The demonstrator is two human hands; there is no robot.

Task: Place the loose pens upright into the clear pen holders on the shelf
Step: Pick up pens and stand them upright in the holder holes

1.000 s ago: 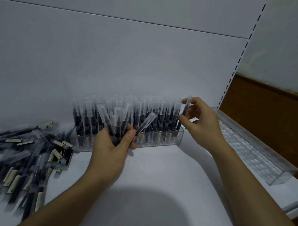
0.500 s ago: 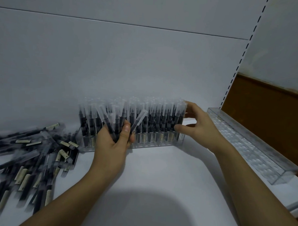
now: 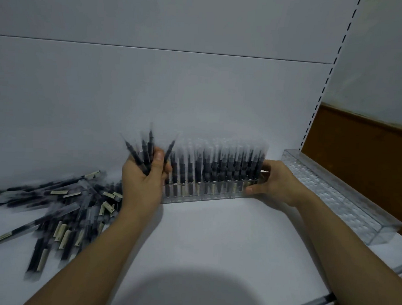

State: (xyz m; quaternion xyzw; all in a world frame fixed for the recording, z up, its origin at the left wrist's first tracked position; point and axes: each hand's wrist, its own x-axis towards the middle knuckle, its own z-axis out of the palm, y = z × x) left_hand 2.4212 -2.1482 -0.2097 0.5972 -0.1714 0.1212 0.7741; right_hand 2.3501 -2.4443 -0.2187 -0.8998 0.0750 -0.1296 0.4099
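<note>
A clear pen holder (image 3: 207, 194) stands on the white shelf against the back panel, filled with several upright black pens with clear caps. My left hand (image 3: 142, 182) grips a fanned bundle of black pens (image 3: 145, 153) at the holder's left end. My right hand (image 3: 272, 180) holds the holder's right end, thumb on its front wall and fingers behind it. A heap of loose pens (image 3: 63, 204) lies on the shelf at the left.
A second clear holder (image 3: 344, 198) without pens lies along the shelf's right side, running toward the front edge. The white shelf (image 3: 203, 243) has a metal front lip at the lower right. A brown panel stands behind the right holder.
My right hand let go of the single pen, now standing in the holder, and moved down to grasp the holder's right end. My left hand with its bundle shifted left.
</note>
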